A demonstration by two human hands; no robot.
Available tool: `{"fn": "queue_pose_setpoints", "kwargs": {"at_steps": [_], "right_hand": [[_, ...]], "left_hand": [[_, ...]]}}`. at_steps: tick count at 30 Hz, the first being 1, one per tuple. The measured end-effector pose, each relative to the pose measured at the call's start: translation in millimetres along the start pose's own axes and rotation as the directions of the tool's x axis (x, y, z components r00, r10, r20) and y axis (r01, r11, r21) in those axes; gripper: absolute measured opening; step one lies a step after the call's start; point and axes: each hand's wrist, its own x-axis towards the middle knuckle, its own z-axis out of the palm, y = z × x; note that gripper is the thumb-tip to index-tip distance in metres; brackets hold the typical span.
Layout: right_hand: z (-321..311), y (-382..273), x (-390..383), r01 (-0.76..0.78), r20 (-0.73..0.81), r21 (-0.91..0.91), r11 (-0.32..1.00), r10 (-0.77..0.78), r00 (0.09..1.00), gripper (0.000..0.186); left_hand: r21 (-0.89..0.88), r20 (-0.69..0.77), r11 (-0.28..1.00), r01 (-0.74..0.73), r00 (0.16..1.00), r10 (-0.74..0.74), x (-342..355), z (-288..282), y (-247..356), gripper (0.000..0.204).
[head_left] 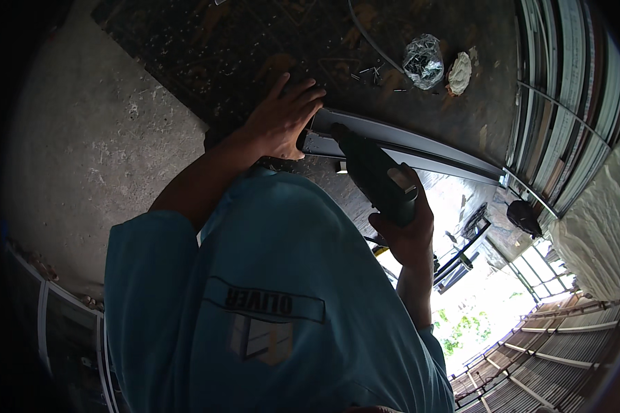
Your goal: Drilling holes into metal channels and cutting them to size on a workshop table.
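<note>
A long grey metal profile lies along the near edge of the dark, stained worktable. My left hand grips the profile's left end, thumb on the near side and fingers reaching over it. A dark green power drill is held in my right hand, fingers wrapped round its handle. The drill's nose meets the profile just right of my left hand; the exact contact point is too dark to make out.
A crumpled clear plastic bag, scattered small screws, a pale crumpled item and a hose lie on the table. Stacked long profiles stand at the right, near pale sheeting. Concrete floor shows at the left.
</note>
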Motion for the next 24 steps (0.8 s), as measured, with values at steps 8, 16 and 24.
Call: {"fn": "queue_pose_setpoints", "kwargs": {"at_steps": [8, 16, 24], "right_hand": [[-5.5, -19.2, 11.6, 0.093, 0.130, -0.213, 0.973, -0.066, 0.989, 0.080], [-9.5, -45.9, 27.1, 0.154, 0.247, -0.355, 0.922, -0.067, 0.967, 0.075], [-5.9, -46.9, 30.1, 0.211, 0.255, -0.380, 0.900, -0.117, 0.960, 0.072]], "left_hand": [[-0.012, 0.029, 1.000, 0.013, 0.999, -0.013, 3.6, -3.1, -0.4, 0.099], [-0.046, 0.070, 0.999, 0.025, 0.997, -0.022, 1.5, -1.8, -1.6, 0.099], [-0.043, 0.092, 0.999, 0.024, 0.996, -0.020, 3.3, 0.0, -3.4, 0.099]]}}
